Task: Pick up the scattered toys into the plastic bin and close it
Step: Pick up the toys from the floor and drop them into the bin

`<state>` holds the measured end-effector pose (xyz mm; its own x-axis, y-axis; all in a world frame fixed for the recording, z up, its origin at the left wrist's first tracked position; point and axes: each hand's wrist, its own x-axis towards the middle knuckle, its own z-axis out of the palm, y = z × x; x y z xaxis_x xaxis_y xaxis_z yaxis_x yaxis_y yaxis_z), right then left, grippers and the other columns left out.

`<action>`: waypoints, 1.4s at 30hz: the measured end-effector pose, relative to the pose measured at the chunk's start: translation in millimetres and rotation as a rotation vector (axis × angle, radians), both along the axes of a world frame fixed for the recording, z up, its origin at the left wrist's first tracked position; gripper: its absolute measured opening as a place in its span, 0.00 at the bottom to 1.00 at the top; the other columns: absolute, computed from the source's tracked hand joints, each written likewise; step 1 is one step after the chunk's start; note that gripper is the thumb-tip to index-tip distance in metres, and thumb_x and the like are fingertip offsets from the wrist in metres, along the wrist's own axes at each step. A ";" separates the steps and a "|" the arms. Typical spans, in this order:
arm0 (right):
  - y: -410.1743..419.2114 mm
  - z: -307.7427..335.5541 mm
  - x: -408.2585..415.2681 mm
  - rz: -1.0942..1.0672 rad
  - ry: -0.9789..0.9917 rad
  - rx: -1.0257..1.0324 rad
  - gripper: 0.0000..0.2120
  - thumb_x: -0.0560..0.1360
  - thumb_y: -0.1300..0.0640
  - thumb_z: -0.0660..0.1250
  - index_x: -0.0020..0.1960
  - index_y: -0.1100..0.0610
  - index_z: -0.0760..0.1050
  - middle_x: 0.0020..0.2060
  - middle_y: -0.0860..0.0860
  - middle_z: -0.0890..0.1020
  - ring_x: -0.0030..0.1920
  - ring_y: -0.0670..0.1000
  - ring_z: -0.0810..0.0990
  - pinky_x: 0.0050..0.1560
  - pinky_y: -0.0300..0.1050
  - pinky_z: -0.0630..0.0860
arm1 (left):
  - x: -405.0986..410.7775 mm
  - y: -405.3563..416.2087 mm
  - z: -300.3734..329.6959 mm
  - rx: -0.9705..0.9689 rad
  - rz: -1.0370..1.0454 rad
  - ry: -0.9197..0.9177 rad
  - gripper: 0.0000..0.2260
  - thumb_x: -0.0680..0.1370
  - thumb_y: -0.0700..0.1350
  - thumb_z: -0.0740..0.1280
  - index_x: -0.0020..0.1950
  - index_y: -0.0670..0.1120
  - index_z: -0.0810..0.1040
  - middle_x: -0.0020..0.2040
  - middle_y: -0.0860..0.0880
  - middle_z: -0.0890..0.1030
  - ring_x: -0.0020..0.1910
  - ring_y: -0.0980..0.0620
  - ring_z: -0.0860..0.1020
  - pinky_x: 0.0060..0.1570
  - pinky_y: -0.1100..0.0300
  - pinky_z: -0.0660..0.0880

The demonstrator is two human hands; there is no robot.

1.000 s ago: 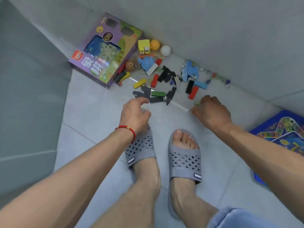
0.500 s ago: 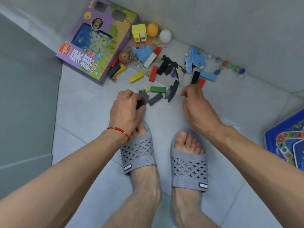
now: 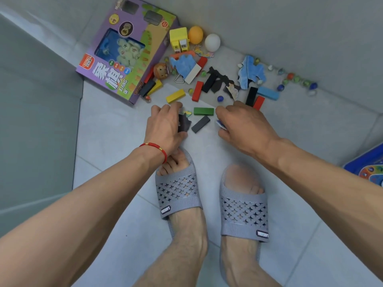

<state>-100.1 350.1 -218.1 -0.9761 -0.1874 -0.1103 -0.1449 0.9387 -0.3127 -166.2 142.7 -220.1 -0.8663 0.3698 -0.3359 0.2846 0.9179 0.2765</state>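
Blocks [image 3: 203, 111] and marbles [image 3: 220, 98] crowd the floor [image 3: 116, 129] along the wall's edge. We see left hand [image 3: 165, 126] gripping a dark piece [image 3: 184, 123], right hand [image 3: 246, 126] curled round a small card [image 3: 221, 124].

The left hand [image 3: 165, 125] grips a dark flat piece [image 3: 184, 125] and the right hand [image 3: 244, 127] holds a small blue piece [image 3: 220, 124], both over scattered blocks
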 end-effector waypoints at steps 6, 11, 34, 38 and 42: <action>-17.6 1.6 -13.0 -0.076 -0.090 -0.134 0.17 0.80 0.60 0.61 0.67 0.59 0.64 0.48 0.57 0.77 0.36 0.57 0.75 0.34 0.51 0.70 | -4.1 3.0 1.0 -0.077 0.008 -0.010 0.26 0.69 0.49 0.79 0.63 0.47 0.73 0.57 0.44 0.76 0.58 0.40 0.68 0.53 0.46 0.71; -34.0 -6.2 -26.6 -0.027 -0.172 0.030 0.22 0.78 0.52 0.68 0.67 0.59 0.67 0.54 0.59 0.73 0.48 0.63 0.78 0.36 0.51 0.65 | -3.7 -0.7 -0.6 -0.029 0.062 -0.042 0.24 0.68 0.49 0.79 0.58 0.47 0.72 0.51 0.44 0.78 0.54 0.40 0.71 0.50 0.46 0.73; -9.7 24.6 40.8 -1.162 -0.397 -0.977 0.12 0.72 0.50 0.68 0.33 0.55 0.75 0.25 0.48 0.78 0.23 0.46 0.74 0.26 0.38 0.67 | 24.9 12.8 20.7 0.693 0.790 -0.493 0.08 0.72 0.41 0.73 0.46 0.49 0.77 0.37 0.48 0.82 0.39 0.43 0.84 0.36 0.48 0.78; 24.6 14.0 49.8 -1.103 -0.367 -0.898 0.10 0.74 0.54 0.69 0.37 0.56 0.72 0.29 0.52 0.77 0.28 0.50 0.72 0.28 0.41 0.69 | 26.8 20.4 27.2 0.880 0.837 -0.633 0.10 0.77 0.34 0.67 0.56 0.41 0.81 0.40 0.43 0.79 0.39 0.45 0.81 0.42 0.55 0.79; 29.0 0.0 48.5 -0.705 -0.212 -0.382 0.10 0.75 0.50 0.68 0.48 0.57 0.74 0.36 0.52 0.80 0.38 0.56 0.77 0.35 0.45 0.68 | 32.5 31.1 32.1 0.973 0.889 -0.751 0.07 0.78 0.32 0.65 0.54 0.38 0.79 0.44 0.39 0.81 0.42 0.43 0.81 0.45 0.56 0.82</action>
<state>-51.6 379.1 -218.1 -0.8440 0.3990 -0.3583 0.5361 0.6103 -0.5832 -133.7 173.8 -188.0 -0.6649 0.1667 -0.7281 -0.7251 0.0900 0.6827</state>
